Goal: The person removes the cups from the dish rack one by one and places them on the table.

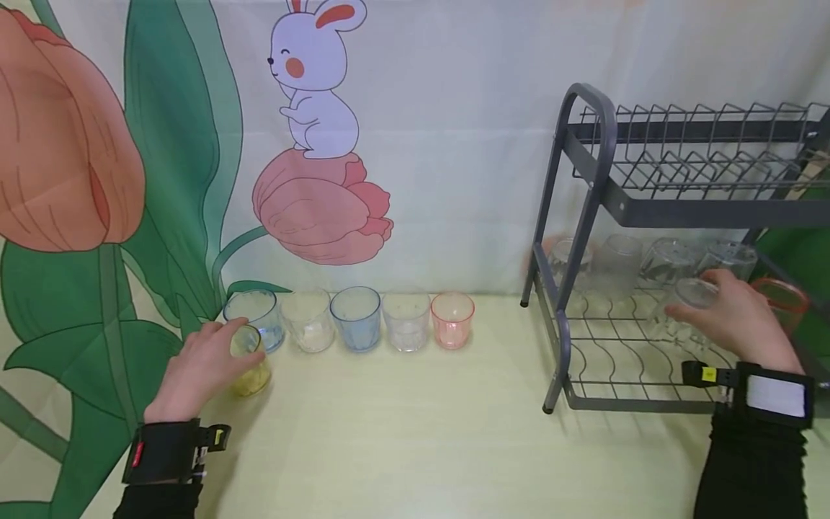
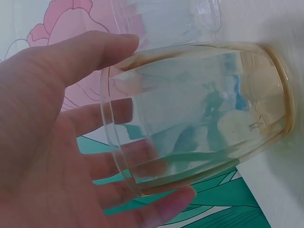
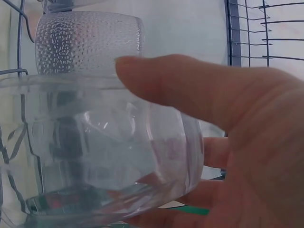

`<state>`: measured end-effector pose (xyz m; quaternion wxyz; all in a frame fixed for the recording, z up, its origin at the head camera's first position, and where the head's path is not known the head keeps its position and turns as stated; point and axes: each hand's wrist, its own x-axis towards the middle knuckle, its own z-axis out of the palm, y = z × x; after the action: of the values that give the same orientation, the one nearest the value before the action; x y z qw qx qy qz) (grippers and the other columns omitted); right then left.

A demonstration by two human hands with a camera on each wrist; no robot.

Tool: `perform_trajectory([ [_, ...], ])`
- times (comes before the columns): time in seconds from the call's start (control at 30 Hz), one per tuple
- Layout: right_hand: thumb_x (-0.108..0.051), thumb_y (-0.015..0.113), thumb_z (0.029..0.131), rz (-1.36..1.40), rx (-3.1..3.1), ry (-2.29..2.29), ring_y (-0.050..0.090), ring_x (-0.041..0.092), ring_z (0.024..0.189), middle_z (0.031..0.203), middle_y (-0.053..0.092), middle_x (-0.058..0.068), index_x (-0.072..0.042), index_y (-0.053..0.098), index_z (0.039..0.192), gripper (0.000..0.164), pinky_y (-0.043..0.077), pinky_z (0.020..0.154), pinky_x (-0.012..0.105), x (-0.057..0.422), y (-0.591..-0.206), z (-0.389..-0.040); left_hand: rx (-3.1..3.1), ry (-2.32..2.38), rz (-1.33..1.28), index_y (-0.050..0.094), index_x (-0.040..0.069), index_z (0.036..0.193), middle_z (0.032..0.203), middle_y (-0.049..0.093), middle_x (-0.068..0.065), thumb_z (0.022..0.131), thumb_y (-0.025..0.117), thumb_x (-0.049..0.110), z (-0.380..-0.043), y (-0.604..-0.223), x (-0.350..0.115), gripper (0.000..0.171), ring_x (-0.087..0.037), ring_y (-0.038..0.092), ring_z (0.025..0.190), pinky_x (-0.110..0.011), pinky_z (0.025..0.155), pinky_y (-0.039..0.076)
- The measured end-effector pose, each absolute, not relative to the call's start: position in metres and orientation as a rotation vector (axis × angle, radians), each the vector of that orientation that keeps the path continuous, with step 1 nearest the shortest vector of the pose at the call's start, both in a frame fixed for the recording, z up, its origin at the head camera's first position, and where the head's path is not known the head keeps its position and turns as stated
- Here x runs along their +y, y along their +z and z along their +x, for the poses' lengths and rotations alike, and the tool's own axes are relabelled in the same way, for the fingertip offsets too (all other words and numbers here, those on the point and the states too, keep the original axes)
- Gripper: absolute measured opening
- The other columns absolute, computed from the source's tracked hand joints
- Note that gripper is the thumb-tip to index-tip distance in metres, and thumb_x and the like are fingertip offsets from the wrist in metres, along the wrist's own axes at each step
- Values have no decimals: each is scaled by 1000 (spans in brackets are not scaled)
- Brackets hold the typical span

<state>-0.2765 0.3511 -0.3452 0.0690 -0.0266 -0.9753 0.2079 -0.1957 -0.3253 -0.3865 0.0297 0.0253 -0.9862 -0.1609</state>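
At the left, my left hand (image 1: 201, 367) has its thumb and fingers around the rim of a yellow-tinted glass (image 1: 253, 378), which stands upright on the table. The left wrist view shows this faceted glass (image 2: 190, 118) close up, thumb on one side and fingers on the other. My right hand (image 1: 739, 317) reaches into the lower tier of the dark grey dish rack (image 1: 638, 405). It holds a clear glass (image 3: 109, 142) upside down by its base end, thumb along one side. Whether the glass's rim touches the wires cannot be told.
A row of glasses stands behind: a blue-rimmed glass (image 1: 256, 310), a clear one (image 1: 308, 324), a blue one (image 1: 355, 321), more clear and pink (image 1: 452, 324). Several upturned glasses, including a textured one (image 3: 90, 40), line the rack's back. An orange-rimmed glass (image 1: 787, 306) is beside my right hand.
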Motion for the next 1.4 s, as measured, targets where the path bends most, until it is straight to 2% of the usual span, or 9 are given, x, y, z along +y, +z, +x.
perform_trajectory([
  [0.1, -48, 67, 88, -66, -2932, 619, 43, 61, 106, 129, 34, 45, 19, 24, 142, 96, 43, 76, 67, 351, -344, -275, -3045, -487, 74, 37, 3, 146, 134, 38, -36, 91, 59, 55, -196, -387, -325, 79, -57, 35, 119, -76, 77, 38],
  [0.23, -46, 68, 89, -91, -2930, 611, 42, 62, 106, 131, 32, 45, 18, 23, 143, 96, 44, 75, 66, 350, -340, -271, -3065, -494, 60, 32, 3, 150, 139, 32, -39, 88, 57, 65, -194, -387, -326, 91, -60, 30, 124, -79, 80, 35],
  [0.4, -52, 62, 91, -129, -2907, 624, 38, 62, 110, 137, 29, 43, 14, 17, 147, 98, 42, 78, 68, 349, -334, -265, -3038, -482, 32, 28, 5, 153, 147, 18, -42, 80, 60, 73, -192, -382, -325, 105, -63, 16, 132, -82, 89, 23],
  [0.5, -56, 58, 92, -150, -2869, 610, 35, 62, 113, 140, 28, 42, 10, 17, 150, 97, 33, 87, 70, 349, -330, -260, -3017, -476, 23, 27, 7, 154, 149, 15, -41, 77, 62, 75, -192, -377, -321, 109, -62, 9, 135, -82, 92, 17],
  [0.57, -56, 57, 92, -146, -2843, 615, 31, 62, 117, 142, 27, 41, 7, 16, 151, 96, 24, 91, 74, 348, -327, -257, -3002, -461, 18, 27, 7, 154, 149, 16, -41, 76, 63, 76, -191, -373, -320, 110, -62, 9, 135, -82, 93, 16],
  [0.67, -54, 58, 93, -116, -2795, 629, 26, 62, 122, 143, 26, 41, 4, 18, 152, 92, 19, 93, 76, 344, -321, -252, -2967, -427, 0, 28, 7, 153, 147, 19, -42, 75, 63, 75, -190, -368, -318, 109, -62, 10, 135, -81, 94, 16],
  [0.9, -51, 57, 94, -108, -2721, 708, 23, 60, 128, 148, 19, 38, 2, 19, 153, 88, 26, 91, 74, 333, -305, -238, -2919, -425, -31, 29, 10, 153, 146, 22, -42, 76, 64, 74, -186, -360, -314, 107, -61, 11, 136, -81, 94, 16],
  [1.23, -49, 60, 93, -100, -2688, 674, 37, 59, 114, 139, 32, 40, 2, 19, 153, 89, 40, 78, 69, 325, -291, -222, -2818, -402, -127, 39, 8, 148, 147, 28, -38, 77, 69, 68, -183, -357, -303, 97, -58, 23, 133, -80, 91, 24],
  [1.4, -56, 59, 91, -78, -2704, 737, 46, 52, 101, 141, 30, 38, 1, 16, 153, 95, 46, 66, 56, 320, -286, -215, -2788, -417, -170, 41, 7, 146, 147, 31, -34, 79, 70, 64, -182, -355, -293, 93, -54, 24, 135, -79, 90, 26],
])
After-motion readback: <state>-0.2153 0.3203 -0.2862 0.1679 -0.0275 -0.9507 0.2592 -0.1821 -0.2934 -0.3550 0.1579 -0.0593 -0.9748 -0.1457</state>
